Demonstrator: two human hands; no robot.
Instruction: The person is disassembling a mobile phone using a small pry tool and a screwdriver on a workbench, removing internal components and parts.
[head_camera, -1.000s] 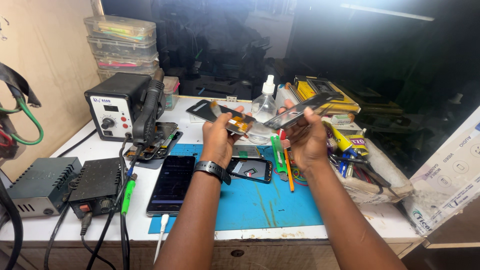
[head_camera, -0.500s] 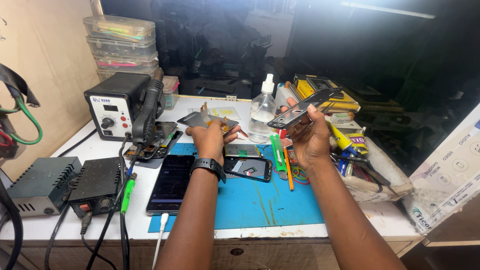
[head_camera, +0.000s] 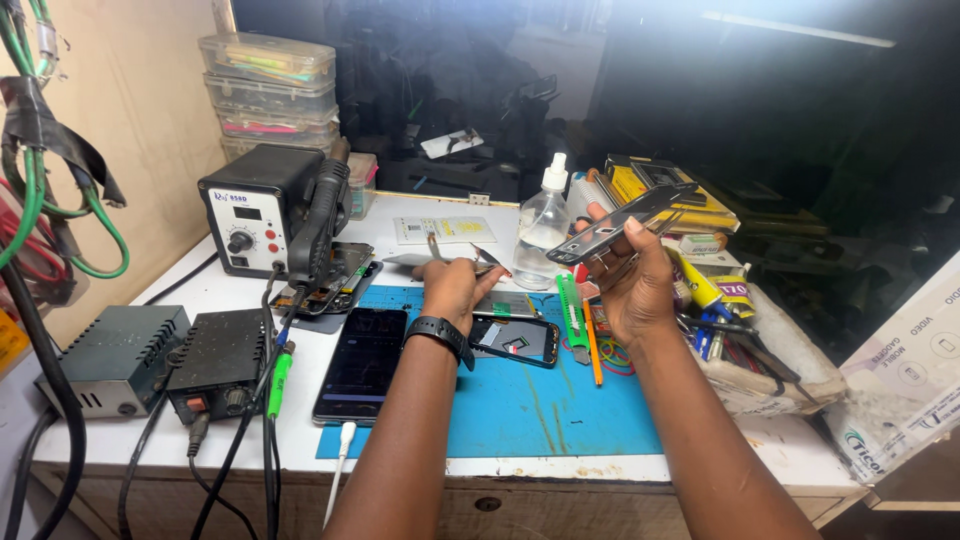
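Near the tabletop's far edge, the right hand (head_camera: 628, 285) pinches a dark phone frame (head_camera: 622, 222) aloft beside the clear bottle (head_camera: 543, 228), while the left hand (head_camera: 457, 288) pinches a thin metal tool (head_camera: 470, 258) low over the blue mat (head_camera: 520, 400), above an opened phone (head_camera: 515, 340).

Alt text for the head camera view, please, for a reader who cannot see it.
At a cluttered repair bench, the right hand holds up a thin dark phone frame, while the left hand rests on a flat metal part on the blue mat. A dark phone and a clear bottle sit nearby.
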